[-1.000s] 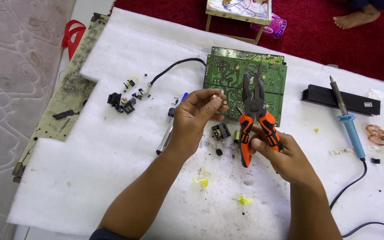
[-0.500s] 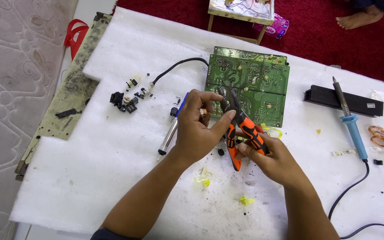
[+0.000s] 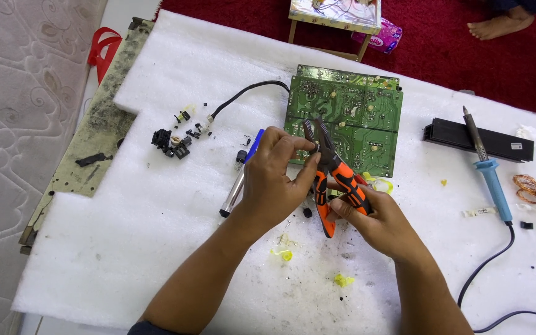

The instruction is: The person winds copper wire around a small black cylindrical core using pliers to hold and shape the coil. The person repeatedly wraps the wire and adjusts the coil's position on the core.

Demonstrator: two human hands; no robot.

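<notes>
**Pliers at a small part, held over the board's near edge**

I see my left hand (image 3: 274,180) raised above the white foam surface (image 3: 156,236), fingers curled together and pinching something small at the fingertips; the part itself is too hidden for me to say what it is. My right hand (image 3: 376,223) is clamped around the orange-and-black handles of the pliers (image 3: 330,174), whose dark jaws point up and away from me and stand slightly parted just beside my left fingertips. I cannot tell whether the jaws touch the pinched part.

Both hands sit close together, right in front of the green circuit board (image 3: 348,118), which lies flat on the surface with a black cable (image 3: 249,93) running off its left side. Just left of my left hand lies a silver pen-like tool with a blue end (image 3: 240,177). Farther left is a small heap of black parts (image 3: 172,139). To the right, well apart from the hands, a blue-handled soldering iron (image 3: 488,167) rests with its tip across a black bar (image 3: 479,139), its cord trailing toward me. Yellow scraps (image 3: 342,280) lie scattered on the foam near my forearms. A coil of copper wire (image 3: 531,188) sits at the far right edge.
</notes>
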